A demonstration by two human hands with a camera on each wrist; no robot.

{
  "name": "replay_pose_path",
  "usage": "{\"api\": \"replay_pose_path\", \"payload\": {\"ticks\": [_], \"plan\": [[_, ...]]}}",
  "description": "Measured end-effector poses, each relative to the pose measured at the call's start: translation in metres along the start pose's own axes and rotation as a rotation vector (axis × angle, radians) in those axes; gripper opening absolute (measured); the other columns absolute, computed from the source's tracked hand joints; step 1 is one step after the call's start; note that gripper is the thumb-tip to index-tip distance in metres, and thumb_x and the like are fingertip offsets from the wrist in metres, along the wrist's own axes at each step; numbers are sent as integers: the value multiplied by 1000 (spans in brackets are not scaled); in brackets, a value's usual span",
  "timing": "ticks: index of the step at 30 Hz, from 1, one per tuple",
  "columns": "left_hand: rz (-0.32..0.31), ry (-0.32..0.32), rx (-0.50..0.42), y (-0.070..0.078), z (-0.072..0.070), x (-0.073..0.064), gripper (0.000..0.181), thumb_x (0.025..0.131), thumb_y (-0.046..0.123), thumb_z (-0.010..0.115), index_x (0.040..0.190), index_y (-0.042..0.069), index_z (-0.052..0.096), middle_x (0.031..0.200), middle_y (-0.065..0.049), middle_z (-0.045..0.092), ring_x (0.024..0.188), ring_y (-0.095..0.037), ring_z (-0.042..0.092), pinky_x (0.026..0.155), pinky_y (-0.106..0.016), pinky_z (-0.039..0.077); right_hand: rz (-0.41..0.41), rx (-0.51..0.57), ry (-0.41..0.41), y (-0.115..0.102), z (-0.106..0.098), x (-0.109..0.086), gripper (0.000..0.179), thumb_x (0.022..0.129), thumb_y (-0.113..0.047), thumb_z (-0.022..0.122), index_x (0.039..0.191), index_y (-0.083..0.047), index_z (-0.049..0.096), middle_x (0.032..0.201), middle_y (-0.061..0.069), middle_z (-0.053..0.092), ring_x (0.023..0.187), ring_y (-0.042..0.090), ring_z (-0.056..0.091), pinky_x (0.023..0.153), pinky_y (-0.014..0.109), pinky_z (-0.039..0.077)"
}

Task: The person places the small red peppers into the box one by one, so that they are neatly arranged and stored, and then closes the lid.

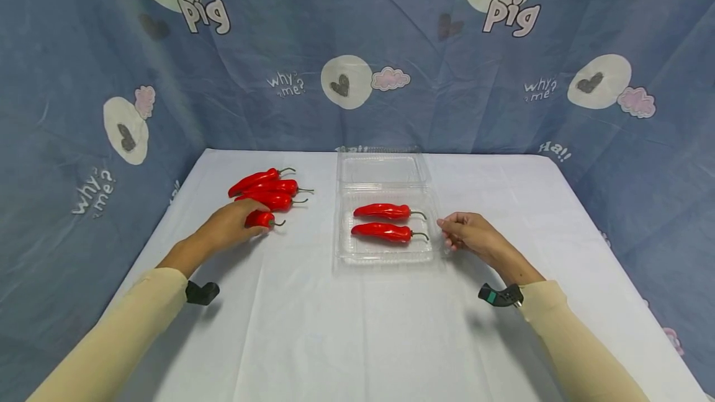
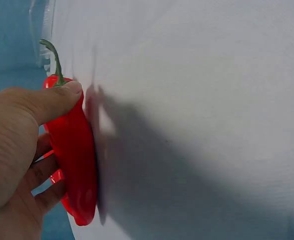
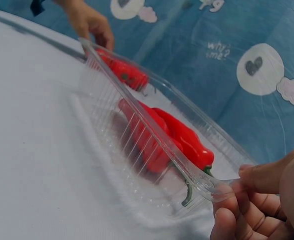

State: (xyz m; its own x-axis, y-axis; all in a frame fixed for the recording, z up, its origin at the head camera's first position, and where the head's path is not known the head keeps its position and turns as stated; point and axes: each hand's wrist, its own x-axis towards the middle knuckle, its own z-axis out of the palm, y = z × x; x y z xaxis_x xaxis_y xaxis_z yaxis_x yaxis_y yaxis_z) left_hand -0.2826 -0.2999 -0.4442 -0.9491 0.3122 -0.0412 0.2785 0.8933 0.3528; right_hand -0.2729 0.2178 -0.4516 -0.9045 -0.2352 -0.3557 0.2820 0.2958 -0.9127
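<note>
My left hand (image 1: 231, 225) grips a red chili pepper (image 2: 77, 160) with a green stem, thumb on one side and fingers on the other. Beside that hand, on the left of the table, lie several more red peppers (image 1: 276, 187). A clear plastic clamshell box (image 1: 385, 255) stands with its lid (image 1: 382, 169) laid back. Inside it are two peppers, an upper pepper (image 1: 382, 210) and a lower pepper (image 1: 382, 232), stems to the right. My right hand (image 1: 472, 234) pinches the box's right rim between thumb and fingers, as the right wrist view (image 3: 256, 195) shows.
A white cloth covers the table (image 1: 313, 327). Blue printed fabric (image 1: 424, 123) hangs along the back and both sides, meeting the table's edges. Dark wrist straps (image 1: 202, 293) sit at both sleeve cuffs.
</note>
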Motion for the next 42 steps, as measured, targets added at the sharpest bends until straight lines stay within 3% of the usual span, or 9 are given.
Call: {"api": "replay_pose_path", "payload": {"ticks": [12, 27, 37, 42], "plan": [[13, 2, -6, -4, 5, -4, 52, 86, 19, 82, 133, 9, 62, 129, -12, 64, 120, -33, 56, 105, -58, 45, -18, 7, -14, -1, 0, -2, 28, 103, -21, 61, 108, 6, 55, 78, 3, 59, 66, 11, 56, 63, 27, 52], [31, 14, -9, -8, -2, -12, 51, 88, 17, 80, 135, 10, 62, 132, -12, 63, 126, -35, 54, 107, -60, 42, -3, 5, -5, 1, 0, 1, 33, 103, -22, 60, 113, 8, 54, 78, 2, 59, 66, 11, 56, 64, 27, 52], [80, 51, -6, 7, -7, -17, 49, 88, 19, 80, 134, 12, 63, 131, -9, 64, 123, -34, 56, 103, -59, 45, -11, 4, -7, 1, 0, 0, 32, 103, -21, 60, 112, 9, 54, 77, 2, 59, 66, 12, 57, 63, 27, 52], [84, 40, -17, 17, -9, -19, 51, 88, 17, 80, 135, 12, 62, 133, -9, 63, 125, -33, 55, 103, -58, 46, -12, 0, -7, 1, 0, 1, 31, 103, -21, 59, 112, 9, 54, 77, 1, 59, 66, 12, 56, 63, 27, 52]]}}
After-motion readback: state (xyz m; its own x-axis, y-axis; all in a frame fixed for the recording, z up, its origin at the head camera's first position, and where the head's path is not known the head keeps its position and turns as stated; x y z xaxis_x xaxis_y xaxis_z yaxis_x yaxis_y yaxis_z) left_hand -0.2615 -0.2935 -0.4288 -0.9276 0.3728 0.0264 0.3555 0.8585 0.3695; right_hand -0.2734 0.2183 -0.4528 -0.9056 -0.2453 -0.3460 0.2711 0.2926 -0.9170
